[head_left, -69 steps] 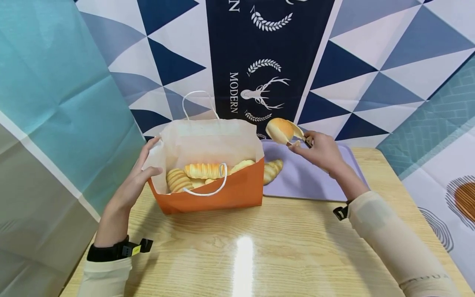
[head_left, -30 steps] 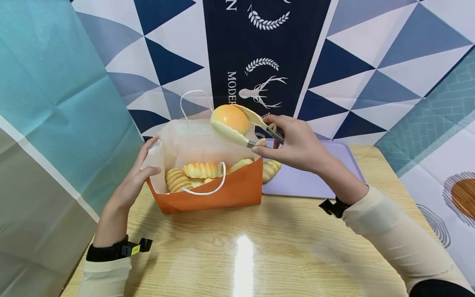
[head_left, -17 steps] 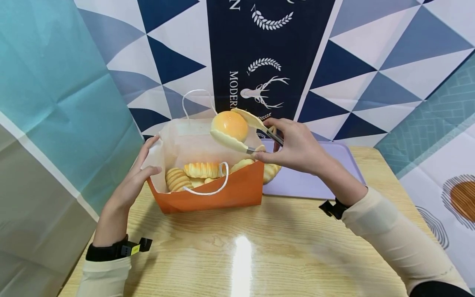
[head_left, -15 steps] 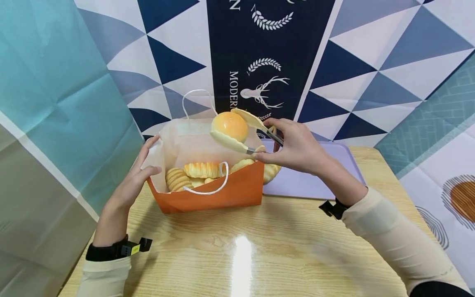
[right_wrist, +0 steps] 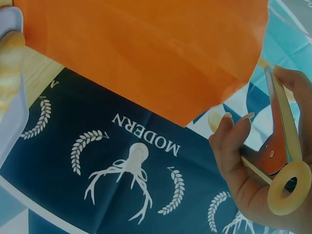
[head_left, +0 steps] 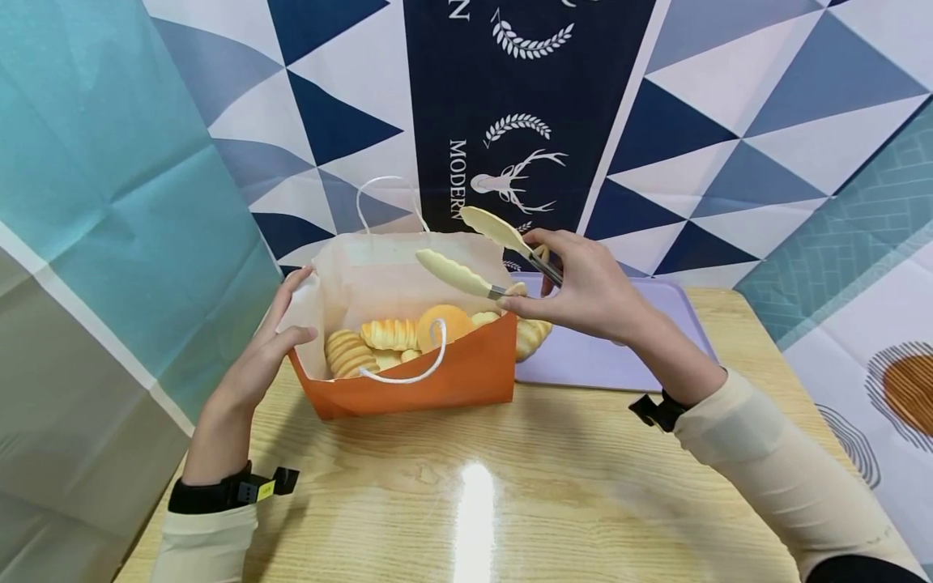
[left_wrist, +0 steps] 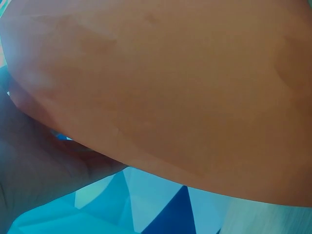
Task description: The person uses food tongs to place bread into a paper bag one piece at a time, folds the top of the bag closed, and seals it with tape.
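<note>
An orange paper bag (head_left: 466, 372) with white string handles stands with its mouth towards me. Inside lie a round bun (head_left: 442, 324), a ridged roll (head_left: 388, 334), a striped roll (head_left: 348, 354) and other bread partly hidden by the front wall. My left hand (head_left: 255, 360) grips the bag's left edge, thumb over the rim; the left wrist view is mostly the bag's side (left_wrist: 170, 97). Above the bag's right half, my right hand (head_left: 583, 283) holds a pair of tongs (head_left: 453, 273), their cream tips spread apart with nothing between them. The right wrist view shows the tongs' ring end (right_wrist: 289, 187).
To the right of the bag, a lilac tray (head_left: 619, 363) holds a croissant-like roll (head_left: 532, 338), partly hidden behind the bag. Both stand on a pale wooden table (head_left: 408, 486). A patterned cloth (head_left: 350, 121) hangs close behind.
The tongs carried the round bun left from over the tray to above the bag. They have since spread, and the bun has dropped among the bread. My left hand stayed on the bag.
</note>
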